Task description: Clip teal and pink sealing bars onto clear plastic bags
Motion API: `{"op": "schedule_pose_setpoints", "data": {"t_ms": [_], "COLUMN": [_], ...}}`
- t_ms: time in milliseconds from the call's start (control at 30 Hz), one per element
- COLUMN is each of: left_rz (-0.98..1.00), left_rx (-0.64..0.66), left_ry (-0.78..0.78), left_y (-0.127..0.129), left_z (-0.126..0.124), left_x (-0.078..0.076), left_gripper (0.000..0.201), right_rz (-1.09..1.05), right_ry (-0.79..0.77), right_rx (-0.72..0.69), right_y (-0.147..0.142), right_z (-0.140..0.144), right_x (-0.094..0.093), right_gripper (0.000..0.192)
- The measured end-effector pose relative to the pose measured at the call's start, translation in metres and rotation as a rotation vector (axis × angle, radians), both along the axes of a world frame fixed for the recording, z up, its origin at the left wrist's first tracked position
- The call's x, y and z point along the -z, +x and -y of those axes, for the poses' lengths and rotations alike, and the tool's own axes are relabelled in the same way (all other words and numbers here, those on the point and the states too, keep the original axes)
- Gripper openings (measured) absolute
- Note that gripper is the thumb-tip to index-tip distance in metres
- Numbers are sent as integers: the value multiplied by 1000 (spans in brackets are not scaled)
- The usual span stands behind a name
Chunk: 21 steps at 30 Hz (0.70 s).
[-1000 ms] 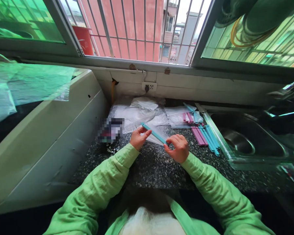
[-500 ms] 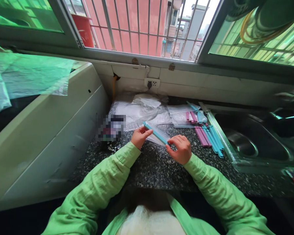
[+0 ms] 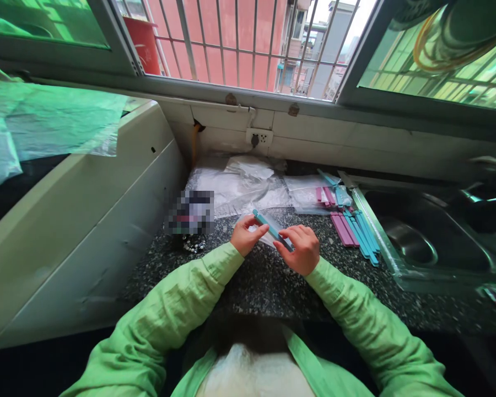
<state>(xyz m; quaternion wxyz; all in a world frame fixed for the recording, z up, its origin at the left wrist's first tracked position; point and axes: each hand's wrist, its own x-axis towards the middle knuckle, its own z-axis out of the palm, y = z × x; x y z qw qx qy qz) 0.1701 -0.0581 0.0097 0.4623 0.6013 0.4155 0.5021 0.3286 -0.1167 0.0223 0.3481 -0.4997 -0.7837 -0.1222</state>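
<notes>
Over the counter, my left hand [image 3: 243, 236] pinches the upper end of a blue bag-sealing clip [image 3: 268, 225] between thumb and fingers. My right hand [image 3: 303, 248] is closed around the clip's lower right end, its thumb and fingers on either side. The clip slants down to the right. A clear plastic bag [image 3: 269, 239] hangs at it, partly hidden by my hands; how far the clip grips the bag I cannot tell. To the right lie pink clips [image 3: 344, 229] and several blue clips [image 3: 367, 237] in rows.
Clear plastic bags [image 3: 248, 184] lie along the back of the speckled counter [image 3: 248, 289]. More clips rest on a bag [image 3: 308, 193] beside the sink [image 3: 430, 220]. A beaded bracelet [image 3: 194, 243] and a blurred-out item [image 3: 192, 214] are at left, near a white appliance side [image 3: 107, 220].
My hands have come closer together along the clip. The left has shifted right and slightly down; the right covers more of the clip's lower end.
</notes>
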Motion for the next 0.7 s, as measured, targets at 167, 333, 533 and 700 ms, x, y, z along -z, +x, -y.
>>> {"op": "schedule_pose_setpoints", "data": {"t_ms": [167, 333, 533, 700], "left_rz": [-29, -195, -477, -594], "left_rx": [3, 44, 156, 164], "left_ry": [42, 199, 419, 456], "left_y": [4, 2, -7, -10], "left_z": [4, 2, -3, -4], "left_x": [1, 0, -5, -8], "left_gripper": [19, 20, 31, 41], "right_rz": [24, 24, -5, -25], "right_ry": [-16, -13, 32, 38], "right_rx": [20, 22, 20, 39], "right_y": [-3, -3, 3, 9], "right_z": [-3, -4, -3, -3], "right_x": [2, 2, -2, -7], "right_gripper": [14, 14, 9, 8]}}
